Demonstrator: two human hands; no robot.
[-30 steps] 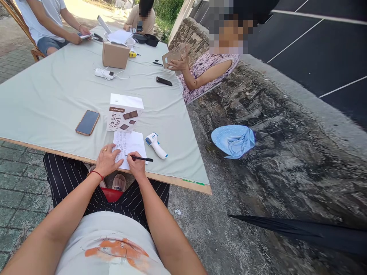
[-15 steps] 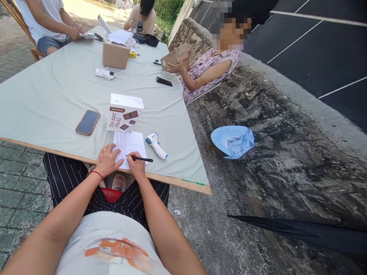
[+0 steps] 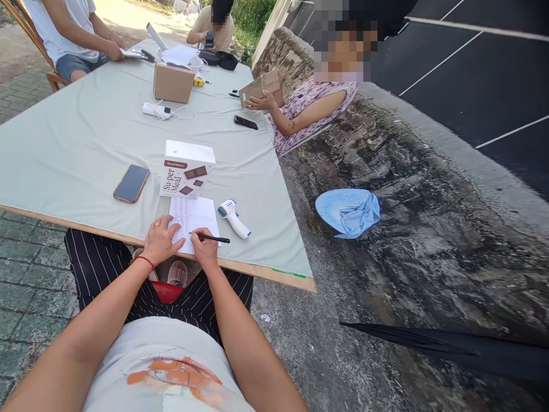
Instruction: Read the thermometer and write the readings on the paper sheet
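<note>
A white sheet of paper [image 3: 201,214] with dense handwriting on its left part lies at the near edge of the table. My left hand [image 3: 162,239] rests on the paper's left side, fingers apart and holding nothing. Closed around a black pen [image 3: 214,237], my right hand [image 3: 204,249] sits on the lower part of the sheet with the pen tip at the writing. Just behind the paper stands a white "Su-per Meal" box [image 3: 187,169]. To the right of the sheet lies a white and blue infrared thermometer [image 3: 234,218].
A phone [image 3: 131,183] lies left of the box. Farther back are a cardboard box [image 3: 172,82], a power strip [image 3: 156,110] and another phone [image 3: 246,122]. A person at the right holds a brown carton [image 3: 260,88]; two others sit at the far end. A blue hat [image 3: 348,213] lies off the table.
The pen has shifted very slightly to the right in my right hand. My left hand stays in place. At the right, the person's brown carton has tilted a little.
</note>
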